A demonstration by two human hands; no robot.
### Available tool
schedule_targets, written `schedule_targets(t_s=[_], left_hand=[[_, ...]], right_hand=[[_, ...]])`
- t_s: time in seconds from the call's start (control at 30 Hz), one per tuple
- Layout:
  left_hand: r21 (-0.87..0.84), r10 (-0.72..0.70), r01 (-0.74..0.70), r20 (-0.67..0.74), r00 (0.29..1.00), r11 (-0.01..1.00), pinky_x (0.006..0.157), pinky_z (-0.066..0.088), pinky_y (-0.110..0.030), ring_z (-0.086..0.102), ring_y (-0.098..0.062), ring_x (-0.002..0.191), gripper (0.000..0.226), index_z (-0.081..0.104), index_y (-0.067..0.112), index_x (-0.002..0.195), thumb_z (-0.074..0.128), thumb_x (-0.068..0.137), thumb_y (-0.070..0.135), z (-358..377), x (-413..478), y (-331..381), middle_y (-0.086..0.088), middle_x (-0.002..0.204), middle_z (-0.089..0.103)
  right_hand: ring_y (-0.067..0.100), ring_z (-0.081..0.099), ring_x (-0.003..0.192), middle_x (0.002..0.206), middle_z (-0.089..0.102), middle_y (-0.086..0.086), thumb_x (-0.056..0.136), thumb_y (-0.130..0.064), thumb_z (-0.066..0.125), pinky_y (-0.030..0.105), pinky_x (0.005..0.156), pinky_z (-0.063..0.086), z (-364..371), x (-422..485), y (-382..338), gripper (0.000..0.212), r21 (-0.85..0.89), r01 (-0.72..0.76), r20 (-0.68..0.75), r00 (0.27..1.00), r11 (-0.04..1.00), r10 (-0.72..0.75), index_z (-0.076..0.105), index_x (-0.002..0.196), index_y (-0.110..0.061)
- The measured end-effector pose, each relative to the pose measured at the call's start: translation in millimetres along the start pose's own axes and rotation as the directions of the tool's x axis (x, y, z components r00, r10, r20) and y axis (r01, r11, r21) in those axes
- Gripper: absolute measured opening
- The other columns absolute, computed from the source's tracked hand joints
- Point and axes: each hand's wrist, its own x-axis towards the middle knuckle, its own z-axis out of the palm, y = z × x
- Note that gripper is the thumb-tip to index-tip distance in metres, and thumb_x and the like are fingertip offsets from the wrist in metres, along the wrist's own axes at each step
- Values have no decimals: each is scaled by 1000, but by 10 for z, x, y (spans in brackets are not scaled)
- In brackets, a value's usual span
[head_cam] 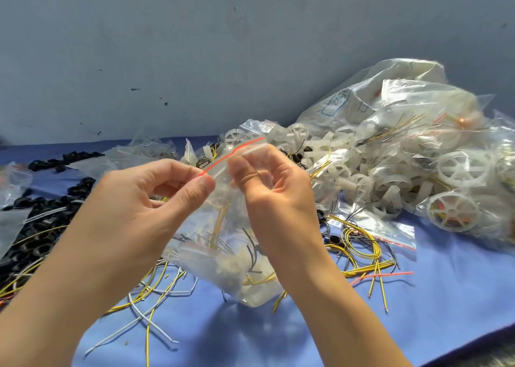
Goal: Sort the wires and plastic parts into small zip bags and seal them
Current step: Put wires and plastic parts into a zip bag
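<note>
A small clear zip bag [223,244] with a red strip along its top hangs above the table, holding yellow and black wires and white plastic parts. My left hand [145,196] pinches the bag's top at its left end between thumb and forefinger. My right hand [273,188] pinches the same top edge further right, thumb in front. Loose yellow and white wires [156,288] lie on the blue table under the bag. White plastic wheels [459,168] are heaped at the right.
Black ring parts [36,232] cover the table's left side. A large crumpled plastic bag [376,96] sits at the back right. An empty zip bag [390,230] and coiled yellow wires [359,241] lie right of my hands. A grey wall stands behind the blue table [446,297].
</note>
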Motion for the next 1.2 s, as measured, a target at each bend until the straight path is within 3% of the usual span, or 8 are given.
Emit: schedule_targets(t_s=[0.23, 0.37, 0.6, 0.77, 0.97, 1.03, 1.13, 1.2], left_hand=[[53, -20, 18, 46, 999, 998, 55, 47, -8, 68, -7, 67, 46, 70, 44, 94, 57, 65, 78, -115, -7, -88, 19, 80, 72], [70, -6, 4, 27, 1000, 998, 64, 52, -12, 69, 2, 71, 48, 70, 43, 97, 57, 68, 79, -135, -10, -121, 23, 83, 72], [104, -6, 13, -71, 997, 994, 70, 56, -32, 67, -12, 70, 42, 69, 48, 94, 54, 69, 78, -128, -30, -125, 18, 84, 71], [84, -15, 28, -152, 988, 996, 56, 48, -15, 65, -5, 65, 33, 68, 49, 86, 56, 70, 75, -80, -31, -106, 23, 81, 69], [36, -20, 32, -290, 957, 999, 78, 55, -44, 66, -10, 74, 46, 68, 46, 85, 55, 66, 85, -59, 40, -198, 21, 81, 70], [17, -14, 20, -314, 949, 1000, 81, 55, -50, 67, -13, 78, 45, 69, 45, 85, 58, 66, 84, -105, 69, -225, 20, 82, 70], [17, 3, 2, -323, 946, 1000, 82, 55, -51, 65, -4, 75, 44, 68, 43, 86, 61, 67, 82, -159, 80, -240, 18, 84, 70], [23, 24, -17, -330, 944, 1000, 71, 55, -39, 62, -1, 67, 43, 68, 43, 86, 62, 67, 81, -133, 75, -208, 17, 82, 69]], right_hand=[[4, 49, 60, 64, 58, -12, 93, -24, 64, 10, 57, 40, -128, 93, -4, 21, 28, -35, -110, 993, 999, 38, 64, 72, -24], [7, 48, 61, 64, 57, -10, 93, -20, 65, 8, 55, 40, -208, 148, 14, 23, 64, -63, -164, 984, 996, 72, 65, 71, -23], [7, 53, 65, 67, 60, -11, 92, -15, 65, 25, 78, 45, -322, 195, 23, 23, 202, -124, -205, 965, 972, 166, 65, 70, -21], [8, 53, 64, 69, 61, -9, 92, -12, 64, 31, 82, 44, -349, 198, 24, 27, 260, -156, -219, 952, 953, 216, 66, 67, -22], [6, 58, 63, 71, 64, -10, 93, -17, 62, 26, 75, 46, -375, 221, 26, 23, 279, -177, -147, 963, 944, 224, 65, 71, -23], [7, 62, 69, 77, 67, -10, 94, -18, 61, 24, 75, 47, -392, 221, 18, 16, 206, -125, -108, 983, 970, 150, 66, 80, -23], [4, 65, 88, 98, 68, -13, 94, -21, 64, 21, 82, 49, -419, 179, -46, 14, -101, 82, -73, 993, 992, -89, 64, 107, -25], [4, 58, 108, 115, 62, -13, 92, -36, 65, 28, 95, 46, -393, 148, -96, 27, -415, 226, 20, 971, 881, -239, 61, 118, -30]])
